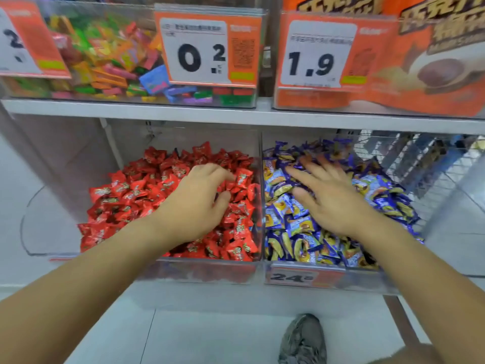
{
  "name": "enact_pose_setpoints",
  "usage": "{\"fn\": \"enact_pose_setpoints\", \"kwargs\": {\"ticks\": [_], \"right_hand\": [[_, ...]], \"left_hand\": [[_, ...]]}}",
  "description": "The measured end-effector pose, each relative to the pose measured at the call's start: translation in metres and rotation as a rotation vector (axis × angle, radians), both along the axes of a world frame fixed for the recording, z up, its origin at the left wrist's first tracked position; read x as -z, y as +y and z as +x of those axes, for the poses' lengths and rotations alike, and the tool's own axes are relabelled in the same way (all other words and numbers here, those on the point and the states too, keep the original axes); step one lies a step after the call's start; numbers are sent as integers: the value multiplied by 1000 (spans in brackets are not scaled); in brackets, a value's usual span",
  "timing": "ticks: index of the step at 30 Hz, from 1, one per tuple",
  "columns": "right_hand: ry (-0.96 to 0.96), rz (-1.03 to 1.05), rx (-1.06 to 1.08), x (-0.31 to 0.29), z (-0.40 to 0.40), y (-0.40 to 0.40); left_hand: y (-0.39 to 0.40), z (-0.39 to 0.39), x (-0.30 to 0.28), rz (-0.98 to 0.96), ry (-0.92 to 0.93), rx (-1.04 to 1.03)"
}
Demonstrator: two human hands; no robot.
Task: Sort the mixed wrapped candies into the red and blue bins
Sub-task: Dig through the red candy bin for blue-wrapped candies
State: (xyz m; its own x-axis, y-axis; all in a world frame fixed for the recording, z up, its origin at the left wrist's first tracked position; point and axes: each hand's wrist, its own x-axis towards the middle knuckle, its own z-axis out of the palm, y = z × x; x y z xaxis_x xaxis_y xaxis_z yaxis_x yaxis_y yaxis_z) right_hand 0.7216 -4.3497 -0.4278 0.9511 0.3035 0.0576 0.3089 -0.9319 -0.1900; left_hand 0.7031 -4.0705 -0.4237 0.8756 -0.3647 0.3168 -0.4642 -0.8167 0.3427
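1. Near, lower frame: a grey shoe (303, 340) is standing on the pale tiled floor (210, 337).
2. Mid frame: the left hand (195, 203) is hovering over the red candies (126, 195), its grip curling loosely; whether it is pinching a wrapper cannot be told. The right hand (330, 198) is pressing flat, grip apart, on the blue candies (294, 248).
3. Risk: sweeping fingers are likely to push pieces over the clear divider (262, 195), re-mixing both bins.
4. Far, upper frame: a white shelf (183, 114) is carrying price cards (196, 48).
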Motion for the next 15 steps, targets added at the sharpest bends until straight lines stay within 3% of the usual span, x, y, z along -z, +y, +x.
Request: {"fn": "enact_pose_setpoints", "kwargs": {"ticks": [5,9,11,15], "right_hand": [[-109,103,-32,-32,-14,32],[-134,332,-314,-55,-35,97],[-37,273,-404,-51,-35,124],[131,27,-283,-32,-14,157]], "left_hand": [[50,-10,21,330,310,-73],[73,-7,18,269,270,-35],[79,-7,15,238,252,-26],[95,-8,8,209,267,-38]]}}
